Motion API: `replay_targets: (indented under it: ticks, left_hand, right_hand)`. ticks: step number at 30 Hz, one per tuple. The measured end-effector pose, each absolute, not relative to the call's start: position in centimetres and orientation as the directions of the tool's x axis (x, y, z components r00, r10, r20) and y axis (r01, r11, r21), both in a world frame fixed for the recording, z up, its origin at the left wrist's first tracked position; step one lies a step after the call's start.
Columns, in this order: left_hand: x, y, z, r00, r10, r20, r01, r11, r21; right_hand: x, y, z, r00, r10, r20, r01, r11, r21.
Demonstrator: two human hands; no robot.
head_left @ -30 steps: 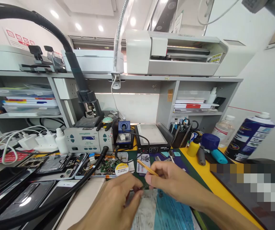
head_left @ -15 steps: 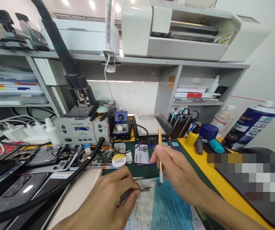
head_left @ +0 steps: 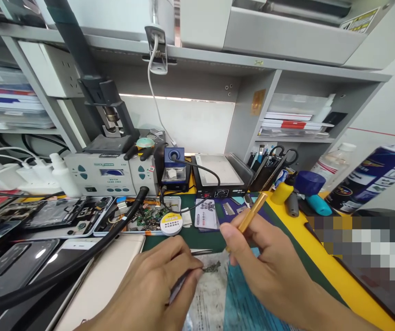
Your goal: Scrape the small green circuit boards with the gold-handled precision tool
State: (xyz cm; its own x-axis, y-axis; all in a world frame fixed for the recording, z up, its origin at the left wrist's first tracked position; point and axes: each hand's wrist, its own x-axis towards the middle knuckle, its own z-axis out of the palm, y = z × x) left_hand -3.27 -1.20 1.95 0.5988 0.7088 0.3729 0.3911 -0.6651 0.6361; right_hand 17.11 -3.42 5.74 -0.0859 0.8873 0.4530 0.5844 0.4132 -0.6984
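Left hand low at near centre, fingers pinched on slim metal tweezers. The tweezer tips grip a small dark, irregular circuit piece, greenish-grey and jagged along its edge, too small to read in detail. The piece sits just above a stained white paper sheet, whether touching it cannot be told.

Right hand just right of the left, fingers closed around a slender gold-coloured metal tool handle. The handle tilts up and away to the right; its working end is hidden behind the fingers, near the circuit piece.

Right of the paper lies a blue-streaked work mat, over a dark green bench mat edged in yellow.

Farther off:
- round white and yellow solder-wick reel, on the near edge of a tray of loose circuit boards
- grey rework station with display, far left
- small blue soldering-tip holder, just right of the station
- black-based hot plate with a pale top, far centre
- opened phone bodies along the left
- thick black hose crossing them
- blue and white spray can, far right
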Motion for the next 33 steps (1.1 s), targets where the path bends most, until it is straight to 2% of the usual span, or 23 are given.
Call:
replay_targets:
  ticks: [9, 16, 27, 33]
  left_hand:
    - [-3.46, -1.20, 2.37, 0.623, 0.699, 0.352, 0.398, -0.671, 0.626]
    - [-3.50, -1.10, 2.45, 0.624, 0.712, 0.322, 0.408, -0.648, 0.643]
    - [-3.84, -0.99, 2.10, 0.653, 0.665, 0.363, 0.403, -0.711, 0.577]
    - [-3.75, -1.03, 2.31, 0.633, 0.683, 0.364, 0.434, -0.703, 0.563]
  right_hand:
    - [16.80, -3.65, 5.43, -0.166, 0.890, 0.424, 0.605, 0.432, -0.669]
    - [16.79, -3.45, 5.18, -0.164, 0.877, 0.451, 0.612, 0.449, -0.651]
    - [16.82, -3.43, 5.27, -0.161, 0.867, 0.471, 0.623, 0.460, -0.633]
    - [16.93, -3.65, 5.29, -0.115, 0.852, 0.510, 0.610, 0.466, -0.641]
